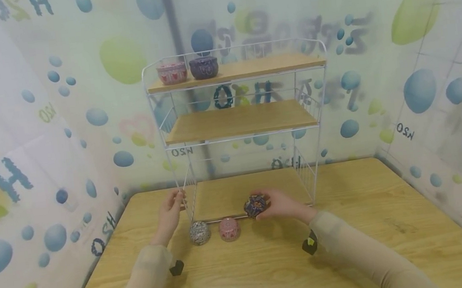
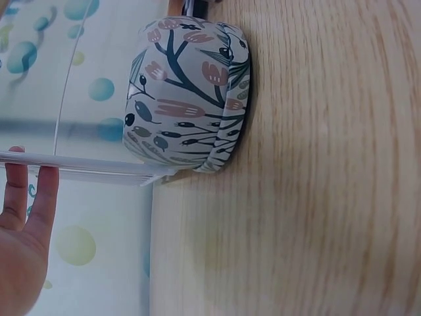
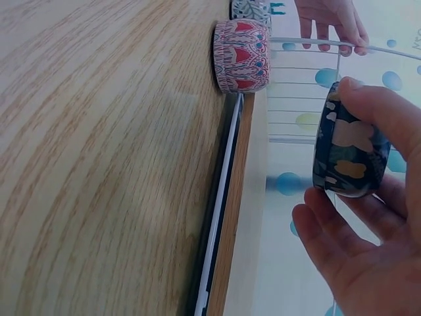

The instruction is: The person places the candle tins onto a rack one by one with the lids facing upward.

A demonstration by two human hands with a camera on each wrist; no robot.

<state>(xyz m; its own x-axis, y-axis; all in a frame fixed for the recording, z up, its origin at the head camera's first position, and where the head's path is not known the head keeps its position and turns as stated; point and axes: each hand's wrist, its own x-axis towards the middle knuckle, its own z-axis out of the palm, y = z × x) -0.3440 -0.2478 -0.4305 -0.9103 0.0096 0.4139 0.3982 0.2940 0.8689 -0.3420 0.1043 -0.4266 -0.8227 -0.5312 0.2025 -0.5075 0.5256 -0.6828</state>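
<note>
My right hand (image 1: pixel 279 203) pinches a small dark round tin (image 1: pixel 255 206) with a floral pattern between thumb and fingers. In the right wrist view the dark tin (image 3: pixel 352 145) is off the table, beside the front edge of the rack's bottom board. My left hand (image 1: pixel 171 213) holds the left front post of a white wire rack (image 1: pixel 172 169); fingertips (image 2: pixel 47 176) lie over the thin bar. Between the hands, a white tin with a plant pattern (image 1: pixel 200 233) and a pink-red patterned tin (image 1: pixel 229 229) rest on the table before the rack.
The rack has three wooden boards; on its top board (image 1: pixel 269 65) stand a pink tin (image 1: pixel 172 73) and a dark purple tin (image 1: pixel 204 68), at the left. A wooden table (image 1: pixel 246 275) bears the rack. Behind hangs a bubble-patterned curtain (image 1: pixel 124 108).
</note>
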